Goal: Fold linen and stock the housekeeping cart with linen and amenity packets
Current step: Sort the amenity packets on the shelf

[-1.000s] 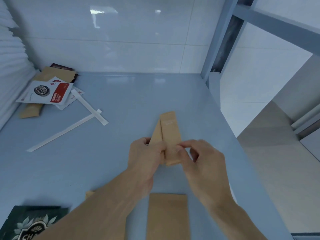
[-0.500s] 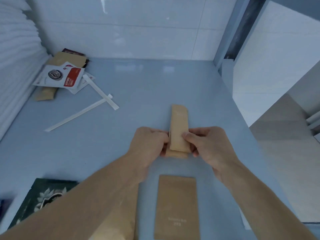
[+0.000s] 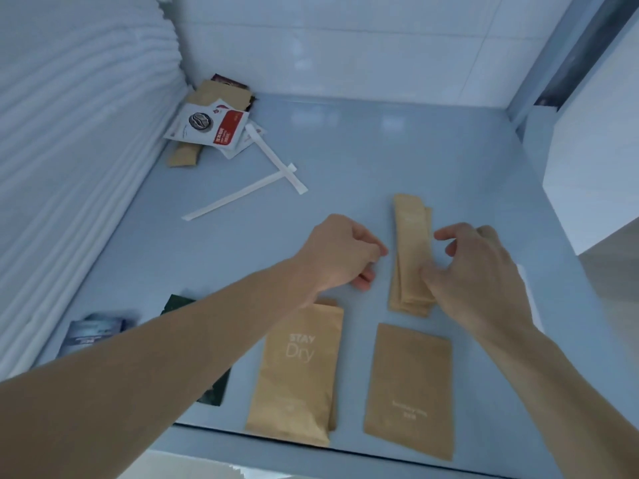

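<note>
A small stack of narrow kraft amenity packets (image 3: 411,250) lies flat on the pale blue cart shelf (image 3: 380,157). My left hand (image 3: 340,254) sits just left of the stack with fingers curled under, holding nothing. My right hand (image 3: 473,267) hovers at the stack's right edge, fingers loosely spread, thumb over the lower part of the packets. Two wider kraft packets lie nearer me: one marked "STAY Dry" (image 3: 297,375) and another (image 3: 408,392). Folded white linen (image 3: 69,133) is stacked along the left side.
A pile of coffee sachets (image 3: 207,127) and two white wrapped sticks (image 3: 242,195) lie at the back left. A dark green packet (image 3: 214,392) and a blue-grey packet (image 3: 91,333) lie under my left forearm. The shelf's front edge (image 3: 345,440) is close; a post (image 3: 539,81) stands at the back right.
Both hands held the narrow kraft packets together; now the stack lies on the shelf and both hands have let go and drawn apart. The view has tilted down and left.
</note>
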Demonstrator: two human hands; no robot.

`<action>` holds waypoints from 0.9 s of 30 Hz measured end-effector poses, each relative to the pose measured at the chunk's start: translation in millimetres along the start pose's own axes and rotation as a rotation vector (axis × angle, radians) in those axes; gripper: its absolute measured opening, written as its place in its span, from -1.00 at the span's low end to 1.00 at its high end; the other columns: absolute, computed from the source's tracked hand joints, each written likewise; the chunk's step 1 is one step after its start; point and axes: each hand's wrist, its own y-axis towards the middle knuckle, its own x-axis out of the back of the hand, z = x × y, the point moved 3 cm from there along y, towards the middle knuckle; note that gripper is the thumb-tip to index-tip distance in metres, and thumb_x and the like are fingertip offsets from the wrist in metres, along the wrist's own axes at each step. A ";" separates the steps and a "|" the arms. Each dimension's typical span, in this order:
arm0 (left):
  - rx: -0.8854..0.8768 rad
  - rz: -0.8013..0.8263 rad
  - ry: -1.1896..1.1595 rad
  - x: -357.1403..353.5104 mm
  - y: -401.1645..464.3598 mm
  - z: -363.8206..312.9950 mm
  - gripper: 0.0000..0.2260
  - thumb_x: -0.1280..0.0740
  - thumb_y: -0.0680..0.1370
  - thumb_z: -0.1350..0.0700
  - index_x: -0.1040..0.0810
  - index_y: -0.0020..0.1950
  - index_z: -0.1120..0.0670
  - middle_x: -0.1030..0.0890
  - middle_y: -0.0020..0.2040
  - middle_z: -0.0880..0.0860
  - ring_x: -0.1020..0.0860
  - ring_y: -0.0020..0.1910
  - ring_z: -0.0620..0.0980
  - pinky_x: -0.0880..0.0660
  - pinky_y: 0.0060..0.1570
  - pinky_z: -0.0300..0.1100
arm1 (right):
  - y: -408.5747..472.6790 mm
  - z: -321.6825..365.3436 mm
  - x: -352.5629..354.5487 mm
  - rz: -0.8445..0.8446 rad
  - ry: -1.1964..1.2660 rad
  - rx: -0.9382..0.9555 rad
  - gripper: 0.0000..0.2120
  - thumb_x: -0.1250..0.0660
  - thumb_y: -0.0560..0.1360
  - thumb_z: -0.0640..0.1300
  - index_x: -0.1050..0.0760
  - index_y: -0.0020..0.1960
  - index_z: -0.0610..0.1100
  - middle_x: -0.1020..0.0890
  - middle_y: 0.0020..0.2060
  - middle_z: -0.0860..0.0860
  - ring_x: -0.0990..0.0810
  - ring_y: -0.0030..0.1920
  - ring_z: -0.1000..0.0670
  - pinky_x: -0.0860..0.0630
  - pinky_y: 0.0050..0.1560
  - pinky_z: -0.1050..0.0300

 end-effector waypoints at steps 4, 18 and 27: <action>-0.016 -0.168 -0.105 24.0 1.2 6.1 -0.86 -0.28 0.51 0.33 -0.64 -0.12 0.21 -0.58 -0.30 0.12 -0.55 -0.39 0.02 -0.55 -0.37 -0.19 | 6.0 15.2 1.7 -0.071 0.046 0.077 -0.63 -0.35 0.44 -0.20 -0.49 0.24 -0.04 -0.45 0.09 0.01 -0.48 -0.14 -0.04 -0.40 -0.12 0.08; -0.166 -0.630 0.863 144.0 6.5 72.5 -0.66 -0.20 0.62 0.09 -0.42 0.40 0.08 -0.40 0.37 0.02 -0.32 0.32 0.05 -0.26 0.26 -0.10 | 26.2 146.2 -82.0 0.098 0.010 0.573 -0.45 -0.25 0.55 -0.20 -0.27 0.52 -0.03 -0.26 0.50 0.06 -0.23 0.44 0.01 -0.36 0.30 0.06; -0.248 -0.538 1.074 153.3 7.7 72.2 -0.80 -0.20 0.61 0.26 -0.49 0.17 0.06 -0.43 -0.01 -0.02 -0.40 -0.04 -0.03 -0.42 -0.13 -0.18 | 43.4 160.8 -97.6 -0.032 -0.215 0.500 -0.82 -0.21 0.61 -0.23 -0.51 0.17 -0.13 -0.53 0.05 -0.04 -0.46 0.16 -0.08 -0.45 0.05 0.06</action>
